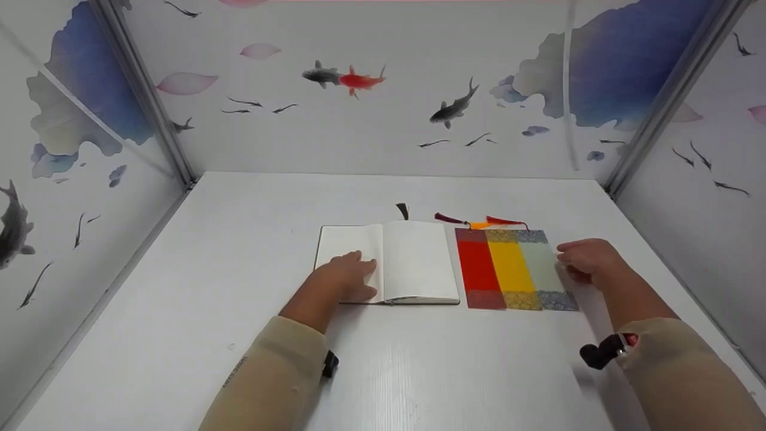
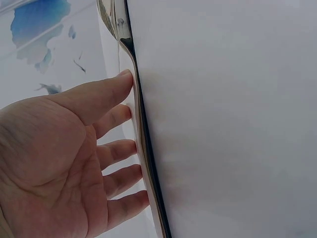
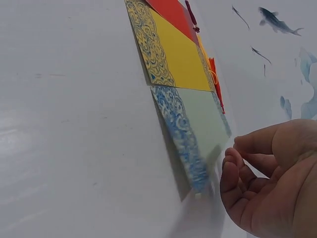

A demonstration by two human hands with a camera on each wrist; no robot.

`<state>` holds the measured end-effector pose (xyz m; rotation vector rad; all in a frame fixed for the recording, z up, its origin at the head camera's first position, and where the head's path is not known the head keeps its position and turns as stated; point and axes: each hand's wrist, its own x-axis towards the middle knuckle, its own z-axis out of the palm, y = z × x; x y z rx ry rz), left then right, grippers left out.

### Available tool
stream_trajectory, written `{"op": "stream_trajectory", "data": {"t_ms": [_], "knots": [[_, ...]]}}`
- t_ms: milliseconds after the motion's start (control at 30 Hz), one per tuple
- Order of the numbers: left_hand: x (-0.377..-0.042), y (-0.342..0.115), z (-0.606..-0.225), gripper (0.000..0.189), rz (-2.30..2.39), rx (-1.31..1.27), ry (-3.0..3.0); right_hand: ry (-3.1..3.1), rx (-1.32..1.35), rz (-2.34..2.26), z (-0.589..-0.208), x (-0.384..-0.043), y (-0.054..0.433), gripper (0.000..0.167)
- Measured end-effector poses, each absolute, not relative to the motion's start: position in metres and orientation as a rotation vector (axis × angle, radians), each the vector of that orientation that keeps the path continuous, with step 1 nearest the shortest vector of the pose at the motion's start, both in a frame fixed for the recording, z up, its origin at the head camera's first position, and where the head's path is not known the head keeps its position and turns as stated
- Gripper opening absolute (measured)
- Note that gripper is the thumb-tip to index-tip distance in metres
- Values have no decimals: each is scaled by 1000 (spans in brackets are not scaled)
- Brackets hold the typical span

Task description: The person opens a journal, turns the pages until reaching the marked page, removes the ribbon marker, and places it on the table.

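Observation:
An open notebook [image 1: 420, 260] with blank pages lies on the table, its dark tassel [image 1: 403, 211] at the top. My left hand [image 1: 344, 278] reaches onto the left page. In the left wrist view, extended fingers and thumb [image 2: 106, 96] touch the notebook's paper. Beside it lie three tasselled bookmarks: red [image 1: 477, 263], yellow [image 1: 511, 263] and pale green [image 1: 541, 266], with patterned ends. My right hand [image 1: 589, 260] has curled fingers at the pale green bookmark's right edge. That end looks slightly raised over its shadow [image 3: 181, 178]. Whether the fingertips pinch it cannot be made out.
The white table [image 1: 383, 365] is enclosed by a back panel [image 1: 371, 137] and side panels printed with fish and blue shapes. Maroon, yellow and red tassels [image 1: 505, 221] extend behind the bookmarks. A black device [image 1: 600, 352] sits at the right wrist.

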<state>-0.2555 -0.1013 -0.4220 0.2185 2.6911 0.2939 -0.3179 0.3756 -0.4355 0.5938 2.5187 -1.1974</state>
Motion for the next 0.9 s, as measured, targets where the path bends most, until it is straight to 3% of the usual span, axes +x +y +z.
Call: {"op": "stream_trajectory", "data": {"t_ms": [900], "knots": [[-255,-103,-422,72,315,221,2701,2574,381,-1239,-428,-300,299,56]]}}
